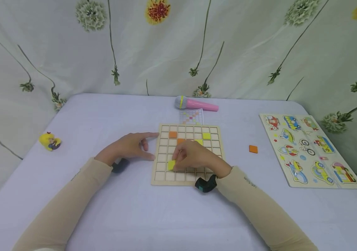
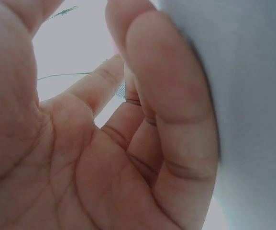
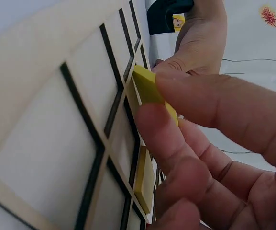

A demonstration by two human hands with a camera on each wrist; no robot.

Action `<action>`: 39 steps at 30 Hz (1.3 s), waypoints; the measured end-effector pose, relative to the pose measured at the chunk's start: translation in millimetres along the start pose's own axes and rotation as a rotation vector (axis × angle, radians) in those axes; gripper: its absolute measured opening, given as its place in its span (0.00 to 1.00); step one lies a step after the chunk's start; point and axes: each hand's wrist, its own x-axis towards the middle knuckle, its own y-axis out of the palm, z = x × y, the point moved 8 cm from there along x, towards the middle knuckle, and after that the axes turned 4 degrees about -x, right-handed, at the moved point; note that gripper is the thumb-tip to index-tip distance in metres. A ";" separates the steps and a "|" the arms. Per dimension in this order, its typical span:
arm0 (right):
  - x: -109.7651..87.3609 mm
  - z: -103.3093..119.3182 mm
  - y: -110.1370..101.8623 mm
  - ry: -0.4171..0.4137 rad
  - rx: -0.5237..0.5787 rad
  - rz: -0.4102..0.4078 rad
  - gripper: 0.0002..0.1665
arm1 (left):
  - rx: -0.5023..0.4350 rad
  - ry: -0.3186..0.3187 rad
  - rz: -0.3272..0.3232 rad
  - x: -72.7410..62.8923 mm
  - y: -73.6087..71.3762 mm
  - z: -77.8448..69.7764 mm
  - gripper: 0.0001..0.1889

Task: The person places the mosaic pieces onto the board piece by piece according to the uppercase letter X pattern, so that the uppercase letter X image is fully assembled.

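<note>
My right hand (image 1: pixel 192 155) pinches a yellow square tile (image 1: pixel 171 165) between thumb and fingers, over the lower left of a wooden grid board (image 1: pixel 172 183). In the right wrist view the yellow tile (image 3: pixel 147 86) is tilted against the grid, one edge close to a cell. Another yellow tile (image 3: pixel 144 179) lies in the grid nearby. My left hand (image 1: pixel 131 145) lies at the board's left side, forefinger and thumb spread with their tips at its edge. Orange tiles (image 1: pixel 173 134) and yellow tiles (image 1: pixel 206 136) sit in upper cells. My right hand covers part of the middle.
A patterned card (image 1: pixel 191 116) lies behind the board, with a pink toy microphone (image 1: pixel 197 104) beyond it. One loose orange tile (image 1: pixel 253 149) lies to the right, before a vehicle picture puzzle (image 1: pixel 310 151). A small yellow-haired figurine (image 1: pixel 50 141) stands at far left.
</note>
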 end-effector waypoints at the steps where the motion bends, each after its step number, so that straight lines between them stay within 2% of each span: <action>1: 0.4 0.4 1.0 -0.001 -0.005 -0.001 0.11 | -0.001 -0.001 0.002 0.0 0.0 -0.1 0.48; 13: 2.0 0.6 0.1 -0.029 -0.069 0.005 0.10 | -0.004 0.011 -0.001 0.6 -2.7 -2.5 0.48; 21: -17.7 3.4 -34.9 -0.156 -0.041 -0.056 0.09 | -0.006 -0.008 -0.001 0.8 -0.6 -1.6 0.48; 27: -37.4 -6.2 -58.2 -0.246 -0.003 -0.036 0.10 | -0.010 -0.018 -0.006 -0.6 -0.9 -0.6 0.49; 39: -75.3 -73.8 -98.8 -0.102 0.027 -0.101 0.11 | -0.013 -0.019 -0.007 -3.5 0.2 -1.4 0.49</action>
